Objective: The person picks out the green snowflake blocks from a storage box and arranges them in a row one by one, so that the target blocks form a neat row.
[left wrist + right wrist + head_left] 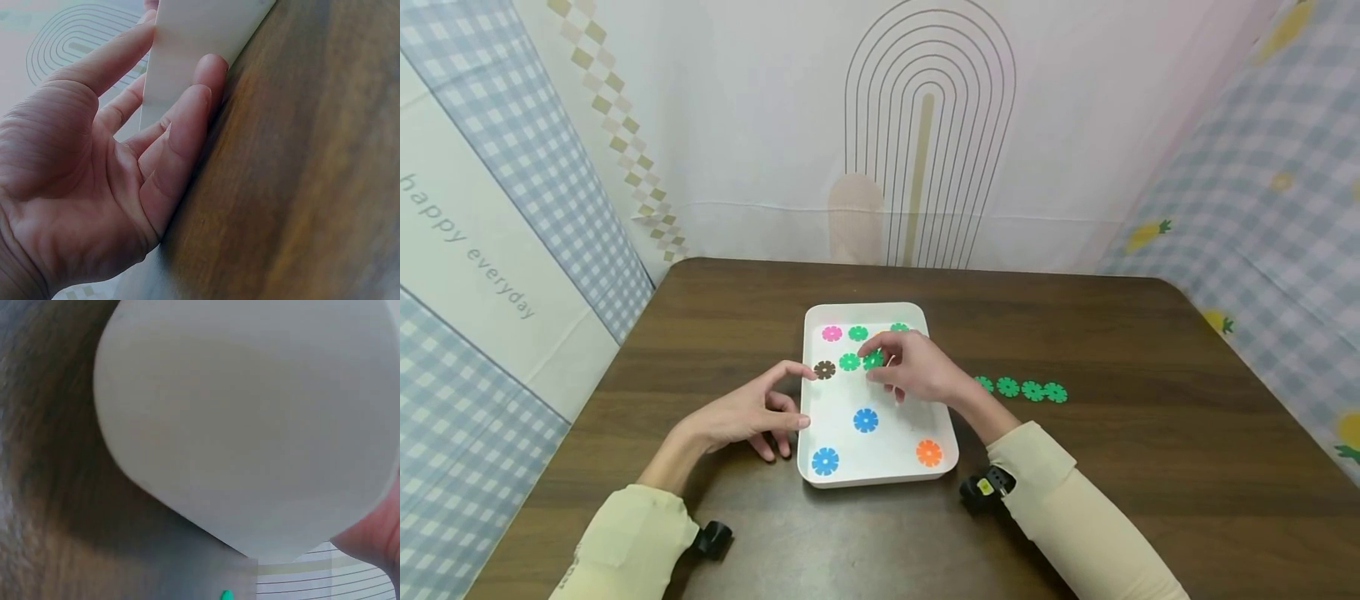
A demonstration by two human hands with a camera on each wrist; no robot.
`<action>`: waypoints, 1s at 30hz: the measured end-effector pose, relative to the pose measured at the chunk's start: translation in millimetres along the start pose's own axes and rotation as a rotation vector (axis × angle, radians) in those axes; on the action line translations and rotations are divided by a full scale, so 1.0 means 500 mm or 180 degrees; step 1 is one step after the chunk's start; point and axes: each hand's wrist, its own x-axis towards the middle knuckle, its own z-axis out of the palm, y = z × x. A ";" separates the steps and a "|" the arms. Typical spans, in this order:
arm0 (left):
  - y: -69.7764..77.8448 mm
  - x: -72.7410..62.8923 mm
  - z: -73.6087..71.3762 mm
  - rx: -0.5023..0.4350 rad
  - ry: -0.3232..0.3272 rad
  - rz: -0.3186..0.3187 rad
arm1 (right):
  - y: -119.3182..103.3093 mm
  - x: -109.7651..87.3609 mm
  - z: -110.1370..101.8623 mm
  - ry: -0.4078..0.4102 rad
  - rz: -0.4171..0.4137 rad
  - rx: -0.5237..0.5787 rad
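A white tray (880,477) holds notched plastic discs. My right hand (917,365) reaches over its right side and pinches a green disc (872,360) between thumb and fingers, beside another green disc (849,362). In the right wrist view the tray's outer wall (244,425) hides most of that hand. My left hand (748,410) rests at the tray's left side, index finger and thumb touching the rim. In the left wrist view its other fingers lie loosely bent near the outer wall (181,50). A brown disc (824,370) lies near the left index fingertip.
Inside the tray also lie a pink disc (832,333), a green disc (858,333), blue discs (866,420) and an orange disc (928,453). A row of several green discs (1032,391) lies on the wooden table (1120,467) to the right, partly behind my right forearm.
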 end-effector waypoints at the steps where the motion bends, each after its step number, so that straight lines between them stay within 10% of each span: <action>1: -0.001 0.001 0.000 0.0002 0.0001 -0.0007 | -0.001 -0.002 -0.001 0.0025 -0.0010 0.0045; 30: -0.004 0.002 0.000 -0.0004 0.0028 -0.0039 | 0.028 -0.090 -0.071 0.0648 0.0105 0.0452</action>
